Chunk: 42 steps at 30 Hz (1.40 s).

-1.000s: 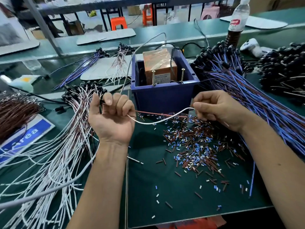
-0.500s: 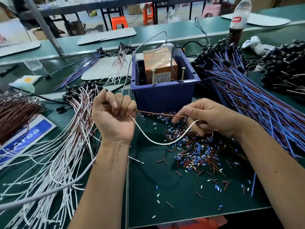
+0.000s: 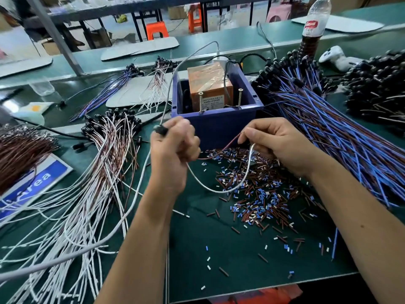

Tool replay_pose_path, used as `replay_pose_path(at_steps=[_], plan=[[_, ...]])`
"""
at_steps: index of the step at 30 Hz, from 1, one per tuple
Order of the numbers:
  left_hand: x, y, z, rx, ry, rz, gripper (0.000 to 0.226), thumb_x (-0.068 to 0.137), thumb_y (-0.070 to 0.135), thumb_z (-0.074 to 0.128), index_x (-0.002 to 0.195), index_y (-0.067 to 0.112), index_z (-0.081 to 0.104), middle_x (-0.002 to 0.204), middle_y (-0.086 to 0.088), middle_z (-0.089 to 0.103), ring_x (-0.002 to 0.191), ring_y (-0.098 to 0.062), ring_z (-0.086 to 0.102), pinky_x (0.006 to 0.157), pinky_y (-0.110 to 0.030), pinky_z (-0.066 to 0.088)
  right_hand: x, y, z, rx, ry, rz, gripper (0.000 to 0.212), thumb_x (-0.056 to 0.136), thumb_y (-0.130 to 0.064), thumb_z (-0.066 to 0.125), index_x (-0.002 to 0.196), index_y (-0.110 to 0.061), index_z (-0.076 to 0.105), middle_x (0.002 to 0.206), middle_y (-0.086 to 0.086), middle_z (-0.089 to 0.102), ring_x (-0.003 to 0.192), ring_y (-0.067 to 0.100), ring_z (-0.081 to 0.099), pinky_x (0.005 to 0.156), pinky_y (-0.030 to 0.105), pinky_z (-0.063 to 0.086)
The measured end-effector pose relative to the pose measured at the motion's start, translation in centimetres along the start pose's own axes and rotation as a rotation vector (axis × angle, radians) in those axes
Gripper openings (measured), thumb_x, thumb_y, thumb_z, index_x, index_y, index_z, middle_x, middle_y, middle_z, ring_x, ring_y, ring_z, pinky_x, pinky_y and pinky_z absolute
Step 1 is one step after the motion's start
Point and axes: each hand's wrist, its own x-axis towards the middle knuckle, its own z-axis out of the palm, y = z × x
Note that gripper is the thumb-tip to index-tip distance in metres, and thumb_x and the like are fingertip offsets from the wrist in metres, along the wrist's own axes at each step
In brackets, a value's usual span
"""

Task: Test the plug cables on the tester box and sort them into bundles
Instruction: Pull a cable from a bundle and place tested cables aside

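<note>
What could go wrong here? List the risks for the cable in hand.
1. The white wire sags in a loop into the cut insulation bits; it might drag some along.
2. The right hand pinches both wire ends close together; they could touch before reaching the two screws on the tester box.

A white-and-brown plug cable (image 3: 221,185) sagged in a loop just before the blue tester box (image 3: 217,119); white-brown bundle (image 3: 105,163) lay left, blue bundle (image 3: 341,137) right.
</note>
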Motion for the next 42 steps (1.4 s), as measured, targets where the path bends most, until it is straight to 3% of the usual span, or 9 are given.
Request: replay_pose_path(at_steps=[3,8,11,14,25,30,34,37,42], plan=[[-0.4,-1.5,1.1,0.495,-0.069,0.107,0.018,0.09,0.019,0.068,0.074,0.018,0.059,0.057,0.006,0.042,0.048,-0.01,0.034,0.048,-0.023,0.03,-0.2,-0.2,0.1,-0.016,0.005,-0.039,0.023,0.104,-0.023,0.061,0.09,-0.014,0.076,0.063,0.024,0.036,0.055,0.018,0.032,0.049,0.024,0.025],[-0.7,-3.2,1.8,0.939,-0.178,0.189,0.025,0.088,0.021,0.079,0.11,0.013,0.07,0.092,0.002,0.069,0.084,-0.012,0.065,0.074,-0.029,0.052,-0.3,-0.2,0.1,-0.022,0.021,-0.101,0.022,0.102,-0.018,0.062,0.089,-0.006,0.075,0.054,-0.002,0.045,0.049,0.007,0.038,0.05,0.014,0.032],[-0.8,-3.4,1.6,0.913,-0.231,0.135,0.004,0.095,0.014,0.074,0.094,0.01,0.073,0.078,0.003,0.071,0.072,-0.009,0.065,0.067,-0.025,0.05,-0.3,-0.2,0.1,-0.045,0.055,-0.108,0.022,0.102,-0.017,0.062,0.089,-0.008,0.077,0.053,-0.003,0.046,0.049,0.007,0.039,0.05,0.015,0.032],[-0.8,-3.6,1.4,0.938,-0.22,0.119,0.021,0.099,0.014,0.068,0.08,0.008,0.07,0.06,0.007,0.057,0.053,-0.004,0.046,0.053,-0.018,0.033,-0.3,-0.2,-0.1,-0.069,0.071,-0.095,0.021,0.101,-0.02,0.064,0.087,-0.015,0.079,0.053,-0.004,0.048,0.05,0.008,0.039,0.05,0.015,0.032],[-0.6,-2.8,1.2,0.881,-0.208,0.102,0.026,0.097,0.008,0.067,0.072,0.009,0.07,0.058,-0.003,0.055,0.055,-0.006,0.042,0.052,-0.024,0.032,-0.3,0.1,-0.6,-0.124,0.009,-0.037,0.023,0.102,-0.024,0.065,0.087,-0.017,0.081,0.052,-0.002,0.046,0.05,0.009,0.039,0.053,0.013,0.035],[-0.4,-2.8,1.0,0.832,-0.219,0.062,0.028,0.098,0.014,0.065,0.069,0.013,0.068,0.061,-0.012,0.057,0.059,-0.028,0.048,0.056,-0.038,0.037,-0.2,0.5,-0.8,-0.108,0.029,-0.031,0.023,0.1,-0.029,0.066,0.088,-0.016,0.081,0.053,-0.002,0.045,0.05,0.01,0.039,0.051,0.016,0.034],[-0.2,-2.3,0.2,0.717,-0.131,0.044,0.03,0.097,0.018,0.06,0.067,0.015,0.065,0.056,0.005,0.049,0.054,-0.01,0.039,0.054,-0.027,0.03,-0.3,0.8,-2.4,0.059,0.137,0.008,0.028,0.094,-0.038,0.07,0.085,-0.013,0.078,0.051,-0.002,0.038,0.046,0.012,0.029,0.044,0.024,0.022],[-0.1,-2.3,0.1,0.571,-0.093,-0.006,0.03,0.098,0.018,0.057,0.071,0.011,0.067,0.054,0.012,0.043,0.049,-0.006,0.033,0.05,-0.018,0.026,-0.5,0.9,-2.8,0.096,0.027,0.086,0.047,0.082,-0.058,0.079,0.083,-0.011,0.077,0.053,0.001,0.033,0.047,0.013,0.027,0.047,0.029,0.019],[-0.3,-2.6,0.7,0.447,-0.121,-0.057,0.026,0.1,0.021,0.057,0.082,0.008,0.072,0.059,0.002,0.053,0.047,-0.003,0.038,0.048,-0.012,0.029,-1.2,0.2,-4.0,0.206,-0.227,0.188,0.029,0.089,-0.036,0.074,0.105,-0.013,0.069,0.057,0.005,0.048,0.044,0.01,0.032,0.042,0.023,0.016]])
